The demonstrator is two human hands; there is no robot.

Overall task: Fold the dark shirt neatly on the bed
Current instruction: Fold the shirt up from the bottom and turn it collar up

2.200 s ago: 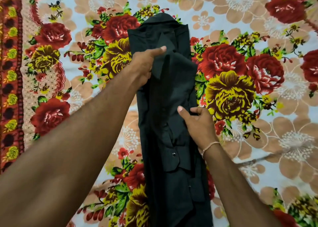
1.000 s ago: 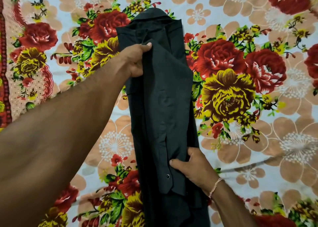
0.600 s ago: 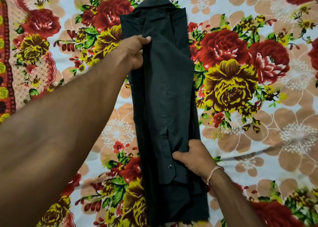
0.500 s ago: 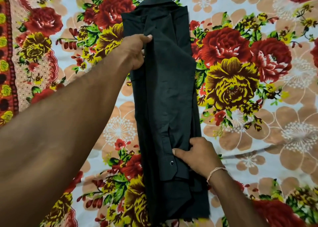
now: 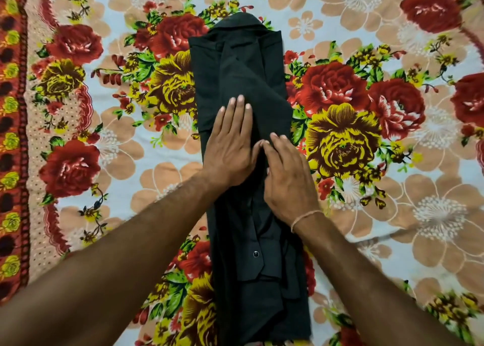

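The whole view is filled by the bed [image 5: 392, 241], which is covered with a pale sheet printed with large red, yellow and tan flowers; a red patterned border [image 5: 13, 136] is seen along its left edge, and nothing of the room beyond is shown. No containers are in view. The dark shirt [image 5: 243, 65] is laid near the middle of the bed as a long narrow strip, collar toward the far edge, with one button [image 5: 256, 254] exposed on a folded panel toward the near edge. The left hand [image 5: 230, 146] is pressed flat on the shirt, fingers extended and held together. The right hand [image 5: 288, 178] is laid flat just beside it, nothing gripped; a thin band [image 5: 305, 217] is worn on its wrist. The shirt's near end is cut off by the frame, and the layers under both hands are hidden.
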